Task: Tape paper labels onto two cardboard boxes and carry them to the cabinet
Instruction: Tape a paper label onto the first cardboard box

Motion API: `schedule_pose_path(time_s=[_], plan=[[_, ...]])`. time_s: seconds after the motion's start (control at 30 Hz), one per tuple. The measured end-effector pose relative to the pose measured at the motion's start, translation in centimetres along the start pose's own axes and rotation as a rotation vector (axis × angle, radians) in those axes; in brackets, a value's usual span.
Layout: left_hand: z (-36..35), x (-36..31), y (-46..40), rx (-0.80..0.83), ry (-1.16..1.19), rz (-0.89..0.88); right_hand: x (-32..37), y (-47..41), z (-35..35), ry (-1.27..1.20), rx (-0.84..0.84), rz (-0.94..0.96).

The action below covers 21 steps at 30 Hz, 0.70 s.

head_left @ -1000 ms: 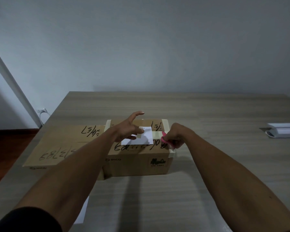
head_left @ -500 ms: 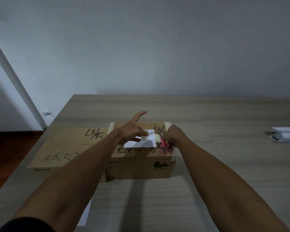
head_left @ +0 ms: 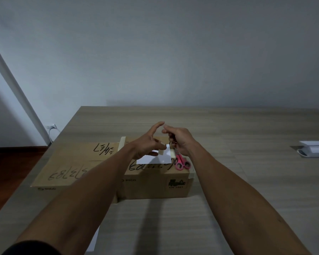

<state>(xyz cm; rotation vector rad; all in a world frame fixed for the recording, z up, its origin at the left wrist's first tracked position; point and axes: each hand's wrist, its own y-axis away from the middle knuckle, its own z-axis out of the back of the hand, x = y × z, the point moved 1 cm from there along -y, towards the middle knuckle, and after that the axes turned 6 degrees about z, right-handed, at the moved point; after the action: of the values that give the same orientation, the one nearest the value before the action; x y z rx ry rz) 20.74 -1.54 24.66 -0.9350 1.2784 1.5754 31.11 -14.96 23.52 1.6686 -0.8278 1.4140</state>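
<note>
Nearest the camera, a white sheet of paper (head_left: 95,242) lies on the desk (head_left: 228,208), mostly hidden under the left forearm, which ends in a dark sleeve (head_left: 31,248) at the bottom edge. Both bare forearms reach forward over the wood-grain desk toward two cardboard boxes that stand side by side, touching.

The low, wide left box (head_left: 72,166) carries black handwritten numbers on its top. The taller right box (head_left: 155,184) has printed marks on its near face and more handwriting across its top. On top of the right box lies a white paper label (head_left: 161,158), with pale tape (head_left: 172,152) running along its right edge. A pair of pink-handled scissors (head_left: 181,162) rests on the box top just right of the label, handles toward the camera.

The left hand (head_left: 147,142) hovers over the label with its fingers spread wide; its thumb end lies over the label's upper part, and the index finger points up and away. The right hand (head_left: 180,138) is raised above the box's right side, fingers curled, with thumb and index tip drawn together near the left index fingertip; whether anything is pinched there I cannot tell.

Farther right on the desk, well apart from the boxes, sits a white flat object (head_left: 315,149). Beyond the desk, a white cable (head_left: 52,129) hangs at the wall on the left.
</note>
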Motion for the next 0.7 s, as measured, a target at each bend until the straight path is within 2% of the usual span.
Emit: schedule_pose_path(time_s=[0.33,0.43,0.5,0.53,0.6,0.7], plan=[[0.3,0.6,-0.2,-0.049,-0.026,0.011,-0.3,-1.0,0.2,0.089,-0.018,0.041],[0.6,1.1,-0.5,-0.163,-0.315,-0.032,0.0,-1.2,0.5,0.157,-0.008,0.08],[0.9,1.6,-1.0,-0.342,-0.557,-0.03,0.3,-1.3,0.7,0.194,-0.005,0.099],[1.2,1.9,-1.1,-0.458,-0.573,-0.003,0.4,-1.4,0.9,0.212,-0.004,0.1],[2.1,2.4,-1.4,-0.634,-0.448,0.048,0.6,-1.5,1.3,0.255,0.011,0.099],[2.8,2.4,-1.7,-0.738,0.075,0.15,0.8,-1.7,1.9,0.301,0.035,0.111]])
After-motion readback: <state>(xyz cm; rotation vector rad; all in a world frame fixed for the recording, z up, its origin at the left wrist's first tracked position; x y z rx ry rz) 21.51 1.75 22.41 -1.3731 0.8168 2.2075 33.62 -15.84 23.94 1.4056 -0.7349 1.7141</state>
